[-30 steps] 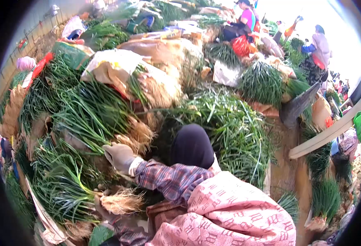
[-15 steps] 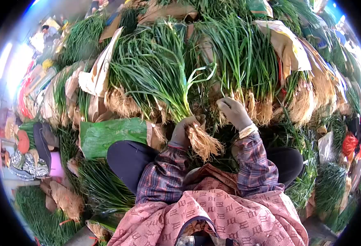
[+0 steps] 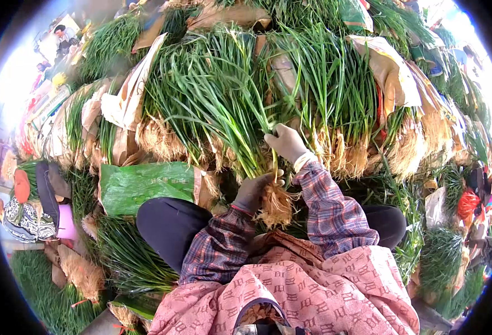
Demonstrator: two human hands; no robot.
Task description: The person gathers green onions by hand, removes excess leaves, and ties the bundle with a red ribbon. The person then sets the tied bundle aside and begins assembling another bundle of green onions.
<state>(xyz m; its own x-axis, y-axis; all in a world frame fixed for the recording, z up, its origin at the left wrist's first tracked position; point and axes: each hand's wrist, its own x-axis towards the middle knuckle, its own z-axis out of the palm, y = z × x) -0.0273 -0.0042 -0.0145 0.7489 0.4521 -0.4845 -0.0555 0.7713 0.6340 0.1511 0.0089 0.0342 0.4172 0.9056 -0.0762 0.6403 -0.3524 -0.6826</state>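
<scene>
In the head view, the left hand (image 3: 250, 193), its forearm angling up and inward, is wrapping tightly around a spring onion bunch (image 3: 251, 160) just above its roots, between the person's knees. The gloved right hand (image 3: 288, 144) is reaching up and inward, fingers curling narrowly at a stalk of that bunch; whether they are pinching it, I cannot tell. More rooted spring onions (image 3: 335, 95) are lying in rows beyond. A green sack (image 3: 145, 188) is resting beside the left knee (image 3: 174, 229), and a red plastic bag (image 3: 468, 205) is sitting far right.
</scene>
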